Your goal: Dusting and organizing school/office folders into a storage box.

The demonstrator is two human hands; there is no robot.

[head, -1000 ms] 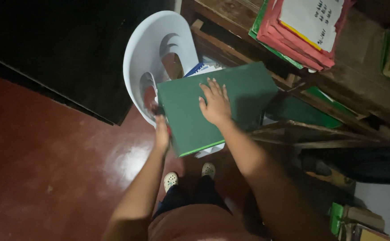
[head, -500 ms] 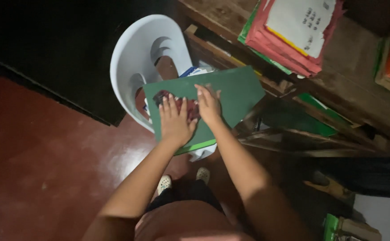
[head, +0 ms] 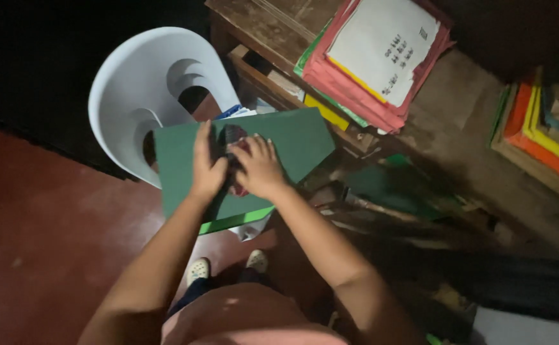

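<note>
A flat sheet lies on the seat of a chair, both hands resting side by side on it; right of the chair a worktop carries a folder stack, more folders farther right

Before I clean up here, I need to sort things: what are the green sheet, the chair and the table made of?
Green sheet: likely matte card or paper, flat and thin. Chair: smooth, moulded white plastic. Table: worn, unfinished-looking wood with visible grain.
</note>
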